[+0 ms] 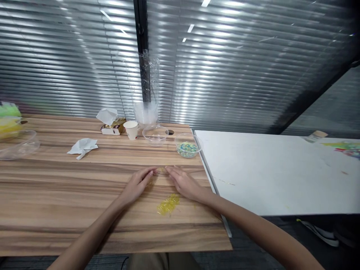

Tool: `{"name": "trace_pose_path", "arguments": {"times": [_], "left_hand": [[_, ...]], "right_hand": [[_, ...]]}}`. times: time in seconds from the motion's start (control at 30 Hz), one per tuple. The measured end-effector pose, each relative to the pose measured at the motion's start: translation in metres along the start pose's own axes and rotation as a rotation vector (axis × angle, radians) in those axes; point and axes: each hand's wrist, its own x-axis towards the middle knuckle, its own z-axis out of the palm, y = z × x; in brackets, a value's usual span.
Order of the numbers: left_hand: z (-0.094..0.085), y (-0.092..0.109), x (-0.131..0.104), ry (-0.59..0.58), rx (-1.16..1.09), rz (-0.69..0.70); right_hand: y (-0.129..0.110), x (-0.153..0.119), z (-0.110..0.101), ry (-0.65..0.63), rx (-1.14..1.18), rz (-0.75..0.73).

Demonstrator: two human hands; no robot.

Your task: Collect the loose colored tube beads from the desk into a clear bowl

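My left hand [140, 181] and my right hand [181, 181] rest on the wood-grain table, fingertips pointing at each other with a small gap. A few small yellowish pieces [161, 170] lie between the fingertips. Thin clear bits [152, 182] are scattered beside my left fingers. The fingers of both hands lie close together; whether they pinch anything is too small to tell. Nearer to me, below my right hand, sits a loose pile of short yellow pieces [168, 204]. Beyond my right hand stands a clear bowl [188, 145] with green, blue and yellow bits in it.
Behind my hands are a clear bowl [155, 135], a paper cup [131, 130], a tissue box [113, 127] and stacked clear containers [146, 112]. A crumpled tissue [83, 147] lies left. A white table [270, 172] adjoins on the right.
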Motion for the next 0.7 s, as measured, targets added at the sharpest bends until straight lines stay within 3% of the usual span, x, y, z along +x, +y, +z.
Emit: {"name": "trace_pose_path", "arguments": {"times": [0.33,0.57,0.7], "left_hand": [[0.002,-0.013,0.003,0.126,-0.087,-0.046],[-0.002,-0.022,0.009,0.290,-0.168,-0.075],[-0.003,-0.020,0.003,0.407,-0.064,-0.023]], "right_hand": [[-0.029,0.002,0.001,-0.232,0.145,-0.041],[-0.050,0.022,-0.006,-0.365,0.283,-0.005],[-0.060,0.033,-0.001,-0.414,0.316,0.006]]}}
